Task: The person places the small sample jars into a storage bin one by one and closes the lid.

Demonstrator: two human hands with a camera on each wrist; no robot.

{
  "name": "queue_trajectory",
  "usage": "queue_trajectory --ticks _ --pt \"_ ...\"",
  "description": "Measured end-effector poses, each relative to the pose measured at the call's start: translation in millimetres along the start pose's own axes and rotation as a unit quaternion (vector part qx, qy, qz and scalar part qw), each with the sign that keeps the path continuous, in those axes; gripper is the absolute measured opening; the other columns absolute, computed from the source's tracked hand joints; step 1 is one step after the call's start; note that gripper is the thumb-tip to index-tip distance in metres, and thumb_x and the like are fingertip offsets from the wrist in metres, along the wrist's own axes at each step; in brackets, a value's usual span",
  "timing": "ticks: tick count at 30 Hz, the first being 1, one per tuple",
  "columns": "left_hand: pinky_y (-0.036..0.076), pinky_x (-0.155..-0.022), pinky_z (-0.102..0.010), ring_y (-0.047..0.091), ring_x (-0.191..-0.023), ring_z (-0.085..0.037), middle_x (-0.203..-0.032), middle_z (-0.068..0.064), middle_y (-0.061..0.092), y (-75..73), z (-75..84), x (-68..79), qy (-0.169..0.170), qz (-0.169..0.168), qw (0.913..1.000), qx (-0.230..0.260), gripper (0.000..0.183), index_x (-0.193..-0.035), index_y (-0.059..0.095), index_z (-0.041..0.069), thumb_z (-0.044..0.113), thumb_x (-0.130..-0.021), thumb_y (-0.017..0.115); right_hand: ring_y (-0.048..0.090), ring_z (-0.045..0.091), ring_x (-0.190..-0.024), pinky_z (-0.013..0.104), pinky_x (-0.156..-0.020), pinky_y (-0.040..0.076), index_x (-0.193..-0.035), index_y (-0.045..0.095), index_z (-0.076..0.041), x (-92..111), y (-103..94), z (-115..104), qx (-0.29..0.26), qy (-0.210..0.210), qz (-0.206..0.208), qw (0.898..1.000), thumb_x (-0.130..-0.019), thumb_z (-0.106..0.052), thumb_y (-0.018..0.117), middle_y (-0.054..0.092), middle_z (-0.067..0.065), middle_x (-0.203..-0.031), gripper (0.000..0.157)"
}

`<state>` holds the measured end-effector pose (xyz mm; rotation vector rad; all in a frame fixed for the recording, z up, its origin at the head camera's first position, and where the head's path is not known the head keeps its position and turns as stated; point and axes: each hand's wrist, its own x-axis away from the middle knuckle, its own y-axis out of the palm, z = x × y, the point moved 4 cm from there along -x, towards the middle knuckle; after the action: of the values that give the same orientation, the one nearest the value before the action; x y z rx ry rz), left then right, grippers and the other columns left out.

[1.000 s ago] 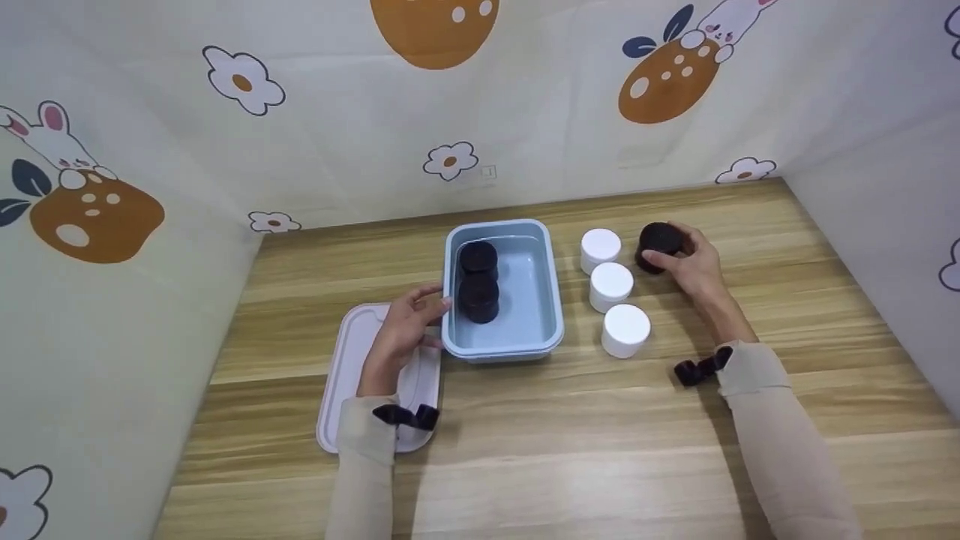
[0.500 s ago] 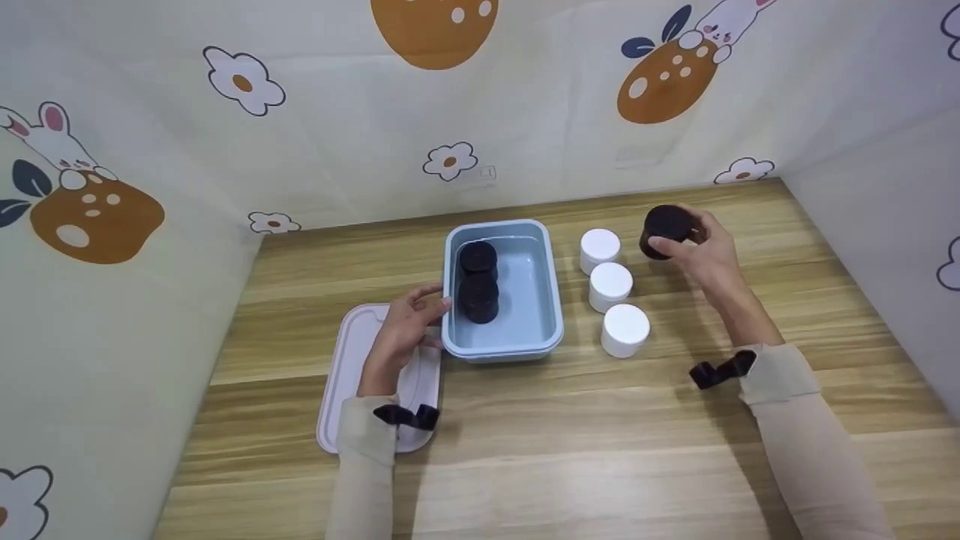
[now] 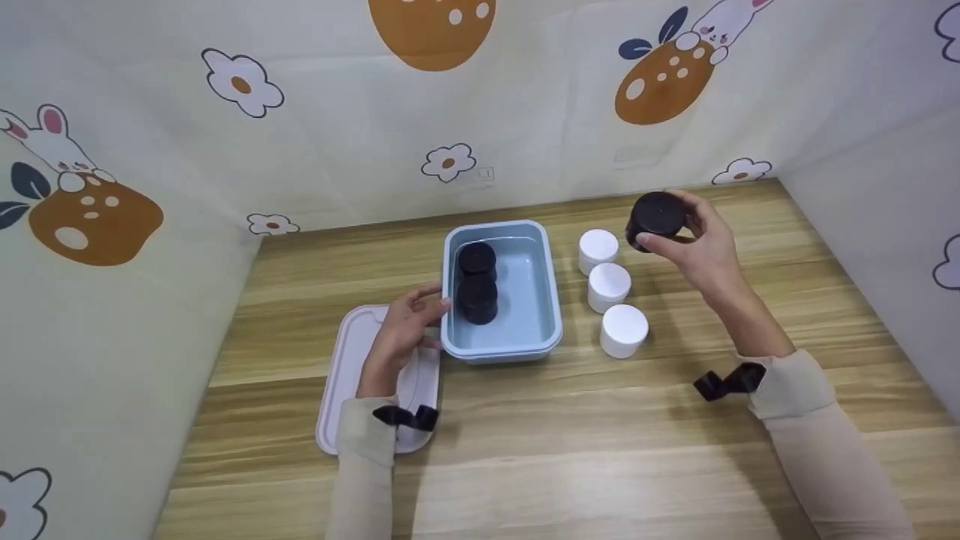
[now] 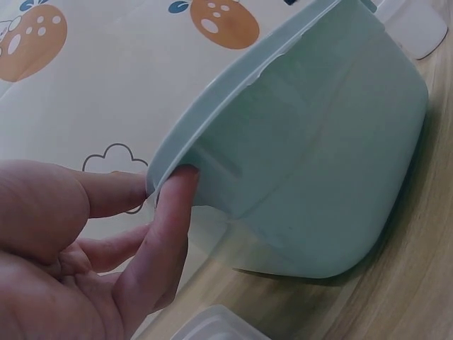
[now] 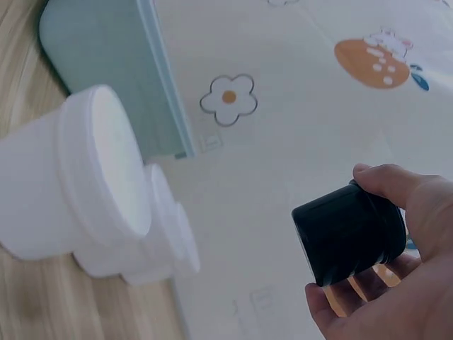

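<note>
Right hand (image 3: 701, 247) has fingers clamped round the side of a black jar (image 3: 660, 214), thumb on the near side; jar looks lifted off the tabletop (image 3: 540, 435), just right of the farthest of three white jars (image 3: 609, 277). Those stand in a slanting row right of the box (image 3: 499, 351), outside it, no hand on them. Left hand (image 3: 405, 324) is at the box's left rim: thumb and fingers pinch the edge, seems to be steadying it. Two more black jars (image 3: 478, 296) stand inside along the left wall, one behind the other. Lid (image 3: 346, 375) lies left of the box, partly hidden by the left hand.

Step in hand, my read: loading jars, third black one picked up, not yet in. Next move would call for bringing it left, high enough to pass the white jars and box rim, then lowering it upright. Exact spot: can't tell.
</note>
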<state>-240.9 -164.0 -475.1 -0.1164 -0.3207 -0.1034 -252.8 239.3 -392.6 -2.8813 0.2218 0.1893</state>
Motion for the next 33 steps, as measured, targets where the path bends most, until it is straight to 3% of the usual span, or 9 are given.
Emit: queue_trajectory --ticks 7,13,18,24,27,33 --pt "0.058 -0.050 -0.023 0.070 -0.085 -0.017 -0.129 -0.020 0.063 -0.3 0.3 -0.9 -0.005 -0.004 1.0000 -0.001 0.048 -0.144 0.050 0.008 0.019 -0.099 0.064 0.056 0.005 -0.113 0.013 -0.085 0.053 -0.142 0.045 0.000 14 19.7 -28 -0.028 -0.049 -0.040 0.998 -0.080 0.002 0.081 0.052 -0.008 -0.126 0.071" --pt "0.057 -0.050 -0.022 0.070 -0.085 -0.017 -0.128 -0.020 0.064 0.0 0.2 -1.9 -0.008 -0.006 0.9999 -0.004 0.048 -0.144 0.050 0.009 0.020 -0.099 0.064 0.054 0.011 -0.118 0.012 -0.089 0.053 -0.142 0.043 0.001 23 39.4 -42 -0.028 -0.051 -0.105 0.993 -0.080 0.006 0.078 0.048 0.001 -0.134 0.071" --pt "0.057 -0.050 -0.022 0.070 -0.088 -0.018 -0.129 -0.020 0.064 -0.4 -0.3 -2.6 -0.010 -0.005 0.9999 -0.007 0.049 -0.144 0.050 0.009 0.022 -0.099 0.065 0.050 0.018 -0.124 0.013 -0.093 0.053 -0.142 0.043 0.000 28 58.1 -46 -0.015 -0.048 -0.149 0.988 -0.079 0.005 0.079 0.046 0.008 -0.138 0.072" --pt "0.058 -0.050 -0.022 0.070 -0.089 -0.019 -0.131 -0.021 0.063 -0.8 0.3 -1.7 -0.010 -0.002 0.9999 -0.008 0.050 -0.145 0.050 0.009 0.021 -0.099 0.064 0.054 0.026 -0.122 0.021 -0.095 0.054 -0.140 0.049 -0.002 34 82.8 -48 0.033 -0.084 -0.184 0.979 -0.076 -0.003 0.085 0.051 0.014 -0.136 0.073" --pt "0.058 -0.050 -0.023 0.070 -0.089 -0.019 -0.130 -0.020 0.063 -1.1 0.0 -1.3 -0.011 -0.001 0.9999 -0.008 0.049 -0.145 0.050 0.009 0.021 -0.099 0.064 0.056 0.025 -0.120 0.026 -0.095 0.054 -0.140 0.052 -0.004 38 93.5 -48 0.065 -0.107 -0.204 0.971 -0.076 -0.009 0.087 0.055 0.014 -0.136 0.074" --pt "0.058 -0.050 -0.023 0.070 -0.086 -0.017 -0.126 -0.020 0.064 -1.8 0.3 0.6 -0.009 -0.001 0.9999 -0.006 0.048 -0.144 0.050 0.009 0.019 -0.099 0.064 0.059 0.024 -0.114 0.027 -0.092 0.057 -0.140 0.054 -0.004 42 109.8 -50 0.062 -0.126 -0.227 0.964 -0.076 -0.009 0.087 0.057 0.015 -0.136 0.072"
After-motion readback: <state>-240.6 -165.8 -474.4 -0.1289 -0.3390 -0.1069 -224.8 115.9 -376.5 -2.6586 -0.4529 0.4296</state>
